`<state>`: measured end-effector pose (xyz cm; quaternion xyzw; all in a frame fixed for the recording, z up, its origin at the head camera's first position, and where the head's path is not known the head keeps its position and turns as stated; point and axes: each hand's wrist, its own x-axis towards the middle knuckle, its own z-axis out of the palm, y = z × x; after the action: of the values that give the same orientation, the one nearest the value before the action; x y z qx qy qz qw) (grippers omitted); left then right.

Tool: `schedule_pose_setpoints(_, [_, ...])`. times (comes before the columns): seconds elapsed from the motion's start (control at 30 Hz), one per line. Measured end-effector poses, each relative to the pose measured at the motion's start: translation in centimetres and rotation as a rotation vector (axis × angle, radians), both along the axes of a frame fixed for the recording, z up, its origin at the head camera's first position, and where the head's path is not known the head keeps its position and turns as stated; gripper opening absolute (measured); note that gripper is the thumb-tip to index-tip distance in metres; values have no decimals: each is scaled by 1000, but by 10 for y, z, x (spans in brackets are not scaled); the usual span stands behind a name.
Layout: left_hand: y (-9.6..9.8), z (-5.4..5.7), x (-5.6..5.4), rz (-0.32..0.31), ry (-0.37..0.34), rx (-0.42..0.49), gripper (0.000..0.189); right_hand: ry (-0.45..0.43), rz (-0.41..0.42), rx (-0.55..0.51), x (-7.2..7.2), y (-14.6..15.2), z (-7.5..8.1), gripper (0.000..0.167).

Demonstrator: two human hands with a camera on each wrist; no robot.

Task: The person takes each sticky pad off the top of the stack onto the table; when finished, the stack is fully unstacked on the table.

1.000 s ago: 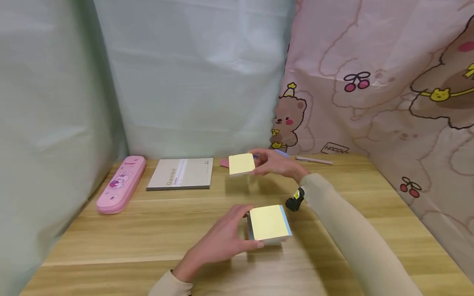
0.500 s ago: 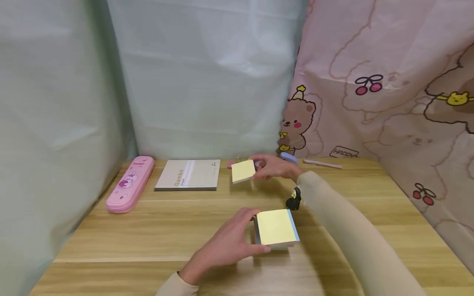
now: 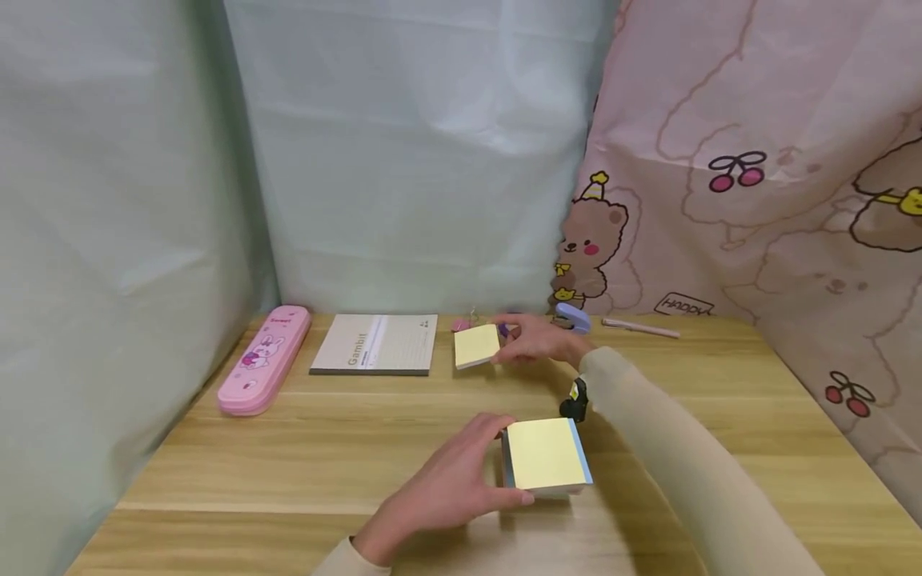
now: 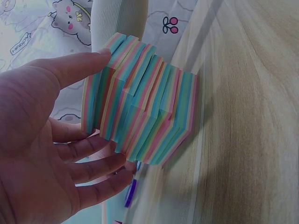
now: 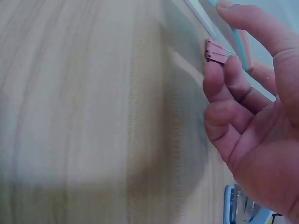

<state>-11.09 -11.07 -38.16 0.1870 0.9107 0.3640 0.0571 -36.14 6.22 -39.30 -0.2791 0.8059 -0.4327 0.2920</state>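
My left hand [image 3: 457, 476] grips a thick stack of sticky note pads [image 3: 547, 454] by its left side, with a yellow sheet on top. The left wrist view shows the striped edges of the stack [image 4: 145, 102], its pads unevenly aligned, held between the thumb and fingers. Farther back, my right hand [image 3: 536, 338] pinches a single thin sticky note pad [image 3: 475, 346], also yellow on top, just right of the notebook. In the right wrist view only a coloured edge of that pad [image 5: 243, 44] shows beyond the fingers.
A notebook [image 3: 374, 344] and a pink pencil case [image 3: 265, 360] lie at the left. Along the back are a pink binder clip [image 5: 216, 52], a blue stapler [image 3: 572, 318] and a pen [image 3: 641, 328]. Curtains close off the back and sides.
The right hand has brought its pad slightly nearer and closer to the notebook. The stapler shows more behind it. The left hand keeps its grip on the stack while the head view shifts.
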Motion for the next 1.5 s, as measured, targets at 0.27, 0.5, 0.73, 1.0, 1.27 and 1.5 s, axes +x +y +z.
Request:
schedule_pose_setpoints(0.27, [1,0,1,0,-8,-6,90,36,29,37,4,-7,-16,90])
schedule_pose_setpoints(0.5, [1,1,0,-4,1,-12,90,82,3,86,7,-13,-22,94])
schedule_pose_setpoints(0.73, [1,0,0,-11,16,-5,89,103,-27,160,11,-18,-21,98])
schedule_pose_setpoints(1.0, [1,-1,0,-11,20,-2,88,134,-21,206,15,-24,-18,101])
schedule_pose_setpoints(1.27, [3,-1,0,-14,1,2,91,172,12,169,14,-10,-9,101])
schedule_pose_setpoints(1.5, [0,-1,-1,2,-34,27,93,128,-46,63,12,18,18,89])
